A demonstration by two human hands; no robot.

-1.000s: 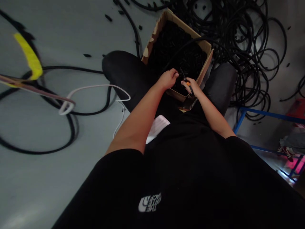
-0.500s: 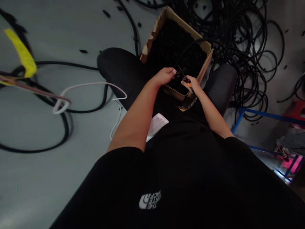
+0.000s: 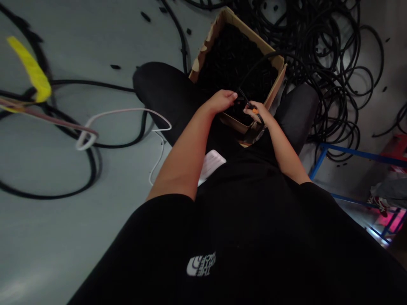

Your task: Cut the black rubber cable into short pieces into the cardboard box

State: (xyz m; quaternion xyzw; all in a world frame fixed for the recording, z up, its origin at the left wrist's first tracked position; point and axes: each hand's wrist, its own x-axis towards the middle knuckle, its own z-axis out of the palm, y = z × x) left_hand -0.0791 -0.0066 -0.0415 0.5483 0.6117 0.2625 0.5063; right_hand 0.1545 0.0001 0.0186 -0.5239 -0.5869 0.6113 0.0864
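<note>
Between my knees stands an open cardboard box [image 3: 251, 31] filled with small black pieces [image 3: 232, 55]. Over its near part, my left hand [image 3: 223, 100] is closed in a pinch on a black cable [image 3: 265, 56], which arcs back over the box to the right. My right hand [image 3: 258, 111] is wrapped round a black and orange hand tool [image 3: 255, 111], at the box's near right side. The tool's narrow dark end points toward my left hand. Whether it touches the cable is too dark to tell.
Tangled black cable [image 3: 318, 46] lies behind and right of the box. More cable loops [image 3: 92, 169] and a yellow strip [image 3: 33, 72] are at the left. A blue frame [image 3: 362, 154] stands at the right, with a person's shoe [image 3: 380, 204] beyond.
The view has shifted slightly, moving the scene a little to the right. The narrow parts of the tool look more spread now. Both hands remain over the box.
</note>
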